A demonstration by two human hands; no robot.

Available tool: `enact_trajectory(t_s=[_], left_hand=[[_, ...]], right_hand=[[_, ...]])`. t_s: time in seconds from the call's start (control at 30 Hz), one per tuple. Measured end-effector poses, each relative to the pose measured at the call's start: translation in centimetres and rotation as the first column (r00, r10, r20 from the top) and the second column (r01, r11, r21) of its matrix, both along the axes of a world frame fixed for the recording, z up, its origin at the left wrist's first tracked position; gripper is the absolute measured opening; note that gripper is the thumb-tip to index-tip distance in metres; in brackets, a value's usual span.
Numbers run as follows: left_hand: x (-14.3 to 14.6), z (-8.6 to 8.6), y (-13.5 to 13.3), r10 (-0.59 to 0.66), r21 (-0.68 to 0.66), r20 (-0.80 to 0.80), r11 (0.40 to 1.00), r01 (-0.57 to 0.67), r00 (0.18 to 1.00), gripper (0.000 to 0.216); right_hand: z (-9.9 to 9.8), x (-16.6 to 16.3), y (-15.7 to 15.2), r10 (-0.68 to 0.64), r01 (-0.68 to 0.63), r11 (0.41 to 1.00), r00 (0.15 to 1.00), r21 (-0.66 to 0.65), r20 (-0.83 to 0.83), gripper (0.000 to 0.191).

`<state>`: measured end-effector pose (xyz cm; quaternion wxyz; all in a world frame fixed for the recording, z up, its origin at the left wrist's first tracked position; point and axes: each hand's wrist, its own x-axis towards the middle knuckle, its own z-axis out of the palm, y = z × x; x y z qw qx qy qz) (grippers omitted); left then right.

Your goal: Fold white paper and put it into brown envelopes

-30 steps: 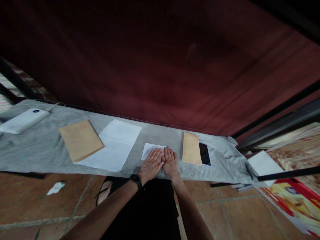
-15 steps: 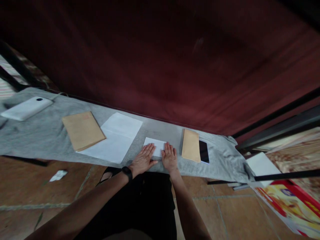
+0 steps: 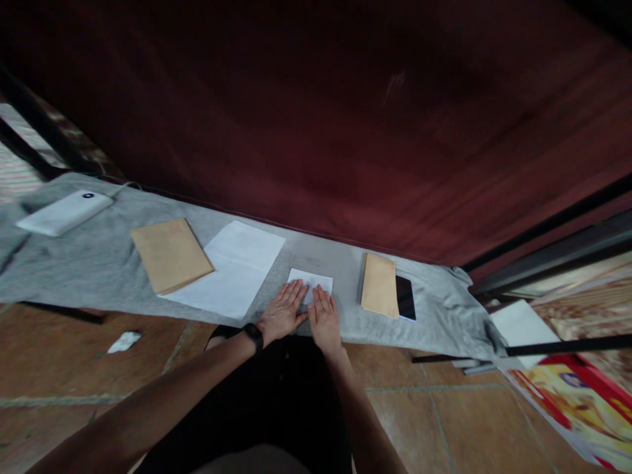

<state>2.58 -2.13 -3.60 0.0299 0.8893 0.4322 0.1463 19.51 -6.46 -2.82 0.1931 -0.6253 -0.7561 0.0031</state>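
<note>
Folded paper [image 3: 312,281] under both flat hands

A phone [image 3: 405,297] lies beside an envelope [image 3: 378,294], apparently touching.

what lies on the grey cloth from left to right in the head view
white rectangular power bank → large tan paper envelope → large white paper sheet → small folded white paper → narrow tan paper envelope → black flat phone

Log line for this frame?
left hand: flat on paper | right hand: flat on paper | under: grey cloth | beside: envelope, phone
</note>
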Motion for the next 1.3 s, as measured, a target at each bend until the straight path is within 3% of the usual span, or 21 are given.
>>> enact_trajectory(t_s=[0.13, 0.27, 0.67, 0.83, 1.0, 1.3], left_hand=[[-0.1, 0.0, 0.0, 0.001, -0.028, -0.011, 1.0, -0.002, 1.0, 0.072], [0.0, 0.2, 0.0, 0.011, -0.036, -0.028, 0.999, -0.012, 1.0, 0.074], [0.2, 0.0, -1.2, 0.161, 0.067, 0.037, 0.984, -0.163, 0.986, 0.072], [3.4, 0.3, -0.1, 0.039, 0.068, 0.046, 0.997, -0.042, 0.998, 0.063], [7.3, 0.0, 2.2, -0.103, -0.013, 0.04, 0.995, 0.104, 0.994, 0.056], [7.3, -0.2, 5.1, -0.045, -0.01, 0.031, 0.999, 0.045, 0.999, 0.057]], right_hand=[[-0.4, -0.9, -1.3, 0.014, -0.013, 1.0, 1.0, -0.02, 0.028, 0.05], [-0.8, 0.2, -2.0, -0.013, 0.013, 1.0, 0.998, -0.009, 0.067, 0.053], [-0.9, 2.7, -2.8, -0.091, 0.093, 0.996, 0.994, -0.018, 0.067, 0.053], [-1.0, 2.6, -2.7, -0.085, 0.086, 0.996, 0.995, -0.009, 0.047, 0.052], [-0.9, 2.5, -2.5, -0.09, 0.091, 0.995, 0.994, -0.031, 0.058, 0.049], [-1.0, 2.4, -2.3, -0.111, 0.113, 0.993, 0.993, -0.03, 0.042, 0.051]])
